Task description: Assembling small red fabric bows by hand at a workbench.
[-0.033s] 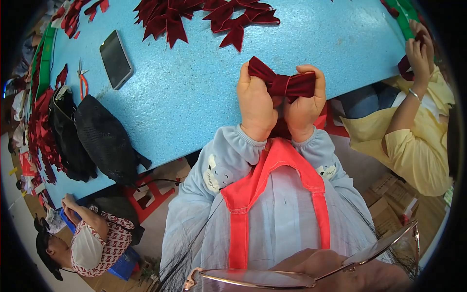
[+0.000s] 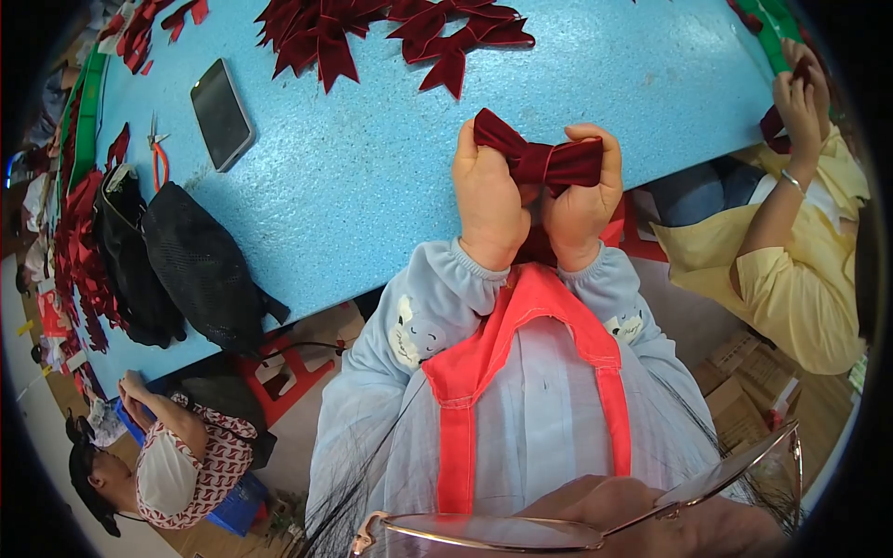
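Note:
A dark red velvet bow (image 2: 544,162) is stretched between my two hands, just above the near edge of the blue table. My left hand (image 2: 490,193) is closed round the bow's left loop, thumb up along it. Round the right loop, the fingers of my right hand (image 2: 584,200) are curled, with the index finger over its outer end. A band crosses the bow's middle, facing up. The bow's underside and the fingertips behind it are hidden. Farther off on the table lie a pile of finished red bows (image 2: 326,37) and a few more bows (image 2: 456,42) beside it.
A phone (image 2: 222,114) lies at the left, near orange-handled pliers (image 2: 160,163). Black bags (image 2: 200,260) rest on the table's left edge by heaped red ribbon (image 2: 88,251). At the right, a person in yellow (image 2: 791,288) handles red ribbon; another person (image 2: 177,456) sits lower left.

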The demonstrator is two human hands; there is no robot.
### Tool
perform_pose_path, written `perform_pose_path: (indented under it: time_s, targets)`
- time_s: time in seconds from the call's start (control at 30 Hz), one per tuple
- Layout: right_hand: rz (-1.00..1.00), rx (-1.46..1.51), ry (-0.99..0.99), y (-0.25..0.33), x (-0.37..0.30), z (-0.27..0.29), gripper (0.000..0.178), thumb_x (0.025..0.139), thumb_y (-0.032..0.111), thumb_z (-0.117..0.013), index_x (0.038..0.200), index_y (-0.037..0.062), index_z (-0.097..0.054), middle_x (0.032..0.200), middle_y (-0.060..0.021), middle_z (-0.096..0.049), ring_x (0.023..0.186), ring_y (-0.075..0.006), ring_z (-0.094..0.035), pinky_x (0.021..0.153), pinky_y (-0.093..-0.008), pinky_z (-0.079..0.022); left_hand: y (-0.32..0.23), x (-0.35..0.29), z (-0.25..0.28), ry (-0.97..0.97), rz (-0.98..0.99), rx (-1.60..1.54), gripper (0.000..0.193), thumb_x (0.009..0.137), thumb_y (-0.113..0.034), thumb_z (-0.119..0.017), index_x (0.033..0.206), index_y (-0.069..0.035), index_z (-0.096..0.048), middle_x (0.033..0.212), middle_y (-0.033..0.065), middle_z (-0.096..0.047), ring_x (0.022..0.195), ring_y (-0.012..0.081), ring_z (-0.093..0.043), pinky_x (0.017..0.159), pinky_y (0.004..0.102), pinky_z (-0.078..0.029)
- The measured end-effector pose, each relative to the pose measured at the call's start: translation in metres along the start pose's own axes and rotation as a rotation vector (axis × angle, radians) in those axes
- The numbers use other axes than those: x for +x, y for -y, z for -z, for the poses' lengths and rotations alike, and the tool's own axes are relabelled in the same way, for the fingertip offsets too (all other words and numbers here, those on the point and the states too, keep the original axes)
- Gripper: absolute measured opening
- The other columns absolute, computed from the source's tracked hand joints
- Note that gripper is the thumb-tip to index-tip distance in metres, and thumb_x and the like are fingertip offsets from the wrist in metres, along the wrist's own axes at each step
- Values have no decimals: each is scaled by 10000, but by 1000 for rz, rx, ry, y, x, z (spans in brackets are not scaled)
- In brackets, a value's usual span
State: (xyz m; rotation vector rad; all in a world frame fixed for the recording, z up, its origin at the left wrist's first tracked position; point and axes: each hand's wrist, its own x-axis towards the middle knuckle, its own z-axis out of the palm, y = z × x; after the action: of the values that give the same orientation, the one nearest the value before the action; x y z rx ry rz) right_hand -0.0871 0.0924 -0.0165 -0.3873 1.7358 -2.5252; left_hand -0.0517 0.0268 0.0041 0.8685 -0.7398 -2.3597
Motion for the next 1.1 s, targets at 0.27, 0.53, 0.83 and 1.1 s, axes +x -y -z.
perform_pose_path:
  time_s: [0.27,0.53,0.83,1.1]
  targets:
    - [22,17,114,-10,1,14,78,872,5,-433,858,34,-504,723,-10,-513,581,-50,-431,495,-186,-358,-1,-4,1,12,80,6,71,904,-159,-404,869,-128,-458,682,5,-512,480,91,-444,384,225,-313]
    - [56,-51,29,-1,-3,0,86,883,24,-443,834,35,-512,720,7,-507,590,-43,-426,498,-188,-354,-4,-1,7,46,-48,61,93,911,-116,-360,910,-111,-453,709,8,-517,526,84,-473,411,218,-353]
    - [132,-116,138,-15,4,8,271,960,218,-411,795,33,-523,703,14,-501,605,-40,-423,512,-193,-340,-11,-6,4,182,-87,158,79,944,-160,-377,931,-117,-442,807,59,-597,492,61,-408,401,194,-300]
    - [-152,-53,127,-7,5,6,404,981,328,-367,708,66,-508,634,24,-476,562,-58,-407,497,-218,-327,-15,-5,9,317,60,-27,88,953,-192,-395,919,-123,-438,863,108,-626,434,64,-336,381,202,-251]
